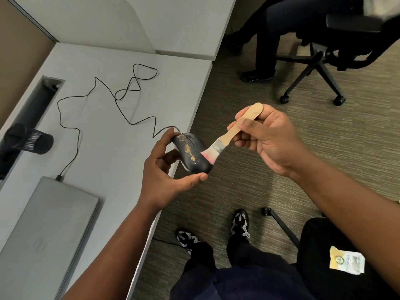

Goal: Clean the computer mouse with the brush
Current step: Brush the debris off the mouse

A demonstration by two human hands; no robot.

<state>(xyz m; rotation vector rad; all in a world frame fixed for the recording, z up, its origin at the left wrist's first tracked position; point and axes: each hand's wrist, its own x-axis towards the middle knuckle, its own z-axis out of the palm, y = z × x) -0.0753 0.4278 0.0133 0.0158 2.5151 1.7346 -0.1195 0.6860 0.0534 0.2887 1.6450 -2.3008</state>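
Note:
A black wired computer mouse with tan dirt patches on its top is held over the desk's right edge by my left hand, fingers at its front and thumb at its rear. My right hand grips the wooden handle of a small brush. The brush's pink-tipped bristles touch the right side of the mouse. The mouse cable snakes across the desk to a closed laptop.
A closed grey laptop lies at the near left of the grey desk. A black mesh cup lies beside a cable slot. Another person sits on an office chair at the far right. A yellow sachet rests on a black seat.

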